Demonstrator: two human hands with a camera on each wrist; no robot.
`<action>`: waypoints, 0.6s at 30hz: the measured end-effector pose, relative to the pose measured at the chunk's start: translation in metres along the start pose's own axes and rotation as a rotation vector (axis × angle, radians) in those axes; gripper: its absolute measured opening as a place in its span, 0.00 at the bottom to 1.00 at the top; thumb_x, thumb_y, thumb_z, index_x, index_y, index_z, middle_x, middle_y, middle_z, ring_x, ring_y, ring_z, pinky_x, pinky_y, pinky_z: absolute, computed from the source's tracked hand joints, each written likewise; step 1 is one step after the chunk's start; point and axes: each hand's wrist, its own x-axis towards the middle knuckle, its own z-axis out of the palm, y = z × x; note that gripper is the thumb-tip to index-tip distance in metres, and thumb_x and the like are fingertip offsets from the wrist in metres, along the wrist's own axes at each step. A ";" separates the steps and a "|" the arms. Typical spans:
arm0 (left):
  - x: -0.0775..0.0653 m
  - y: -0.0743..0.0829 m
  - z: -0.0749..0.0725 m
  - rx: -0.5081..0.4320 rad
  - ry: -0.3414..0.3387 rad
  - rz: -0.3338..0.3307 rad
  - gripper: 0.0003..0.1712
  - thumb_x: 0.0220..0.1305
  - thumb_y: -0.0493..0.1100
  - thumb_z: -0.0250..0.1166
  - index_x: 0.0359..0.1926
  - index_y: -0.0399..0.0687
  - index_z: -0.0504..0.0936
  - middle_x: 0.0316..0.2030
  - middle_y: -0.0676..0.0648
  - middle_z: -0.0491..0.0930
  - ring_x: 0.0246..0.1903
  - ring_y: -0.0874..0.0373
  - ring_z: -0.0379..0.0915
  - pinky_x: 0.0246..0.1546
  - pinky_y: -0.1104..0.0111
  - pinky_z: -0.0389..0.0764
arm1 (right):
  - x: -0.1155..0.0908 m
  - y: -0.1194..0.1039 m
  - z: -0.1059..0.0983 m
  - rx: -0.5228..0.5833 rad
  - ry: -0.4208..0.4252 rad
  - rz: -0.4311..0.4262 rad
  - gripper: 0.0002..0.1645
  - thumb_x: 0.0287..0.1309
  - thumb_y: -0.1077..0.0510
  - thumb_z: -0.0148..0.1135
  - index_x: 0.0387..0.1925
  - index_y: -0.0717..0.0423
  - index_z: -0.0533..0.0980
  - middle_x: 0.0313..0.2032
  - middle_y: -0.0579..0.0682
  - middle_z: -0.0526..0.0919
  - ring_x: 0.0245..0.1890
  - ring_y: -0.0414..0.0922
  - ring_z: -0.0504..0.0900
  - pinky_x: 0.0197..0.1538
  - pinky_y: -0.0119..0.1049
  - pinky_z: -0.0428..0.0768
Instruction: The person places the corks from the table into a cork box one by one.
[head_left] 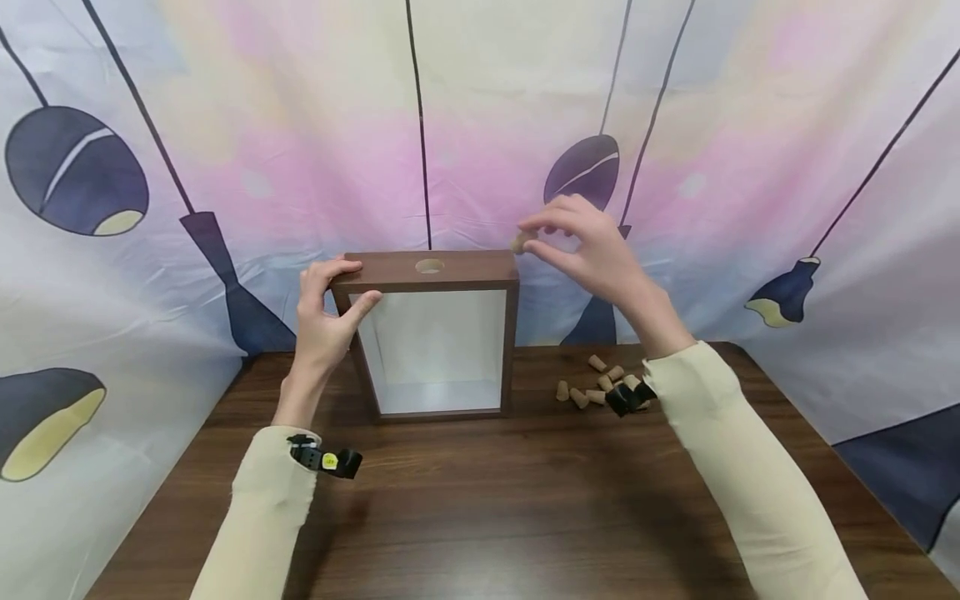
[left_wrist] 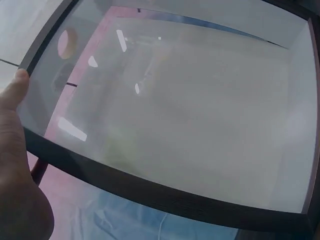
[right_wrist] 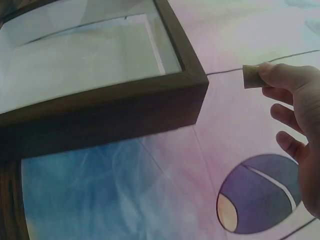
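A brown wooden shadow box [head_left: 512, 333] with a clear front stands upright on the table, and a round hole [head_left: 430, 266] is cut in its top. My left hand [head_left: 324, 312] grips its upper left corner, thumb on the front and fingers over the top. In the left wrist view the thumb [left_wrist: 18, 87] presses the frame edge near the hole. My right hand [head_left: 588, 242] pinches a cork [head_left: 521, 242] between thumb and fingers, just beyond the box's top right corner. The right wrist view shows that cork [right_wrist: 253, 77] apart from the box.
Several loose corks [head_left: 596, 395] lie on the dark wooden table [head_left: 480, 508] right of the box, partly hidden by the right wrist's camera [head_left: 628, 398]. A printed cloth [head_left: 315, 150] with lamp drawings hangs close behind the box and along both sides.
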 end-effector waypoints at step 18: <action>-0.013 -0.006 0.007 -0.351 0.096 -0.129 0.29 0.59 0.37 0.72 0.51 0.20 0.68 0.60 0.25 0.67 0.65 0.48 0.65 0.67 0.65 0.64 | 0.043 -0.018 0.066 -0.039 -0.174 0.005 0.14 0.62 0.55 0.68 0.48 0.55 0.84 0.41 0.48 0.85 0.45 0.45 0.78 0.52 0.36 0.76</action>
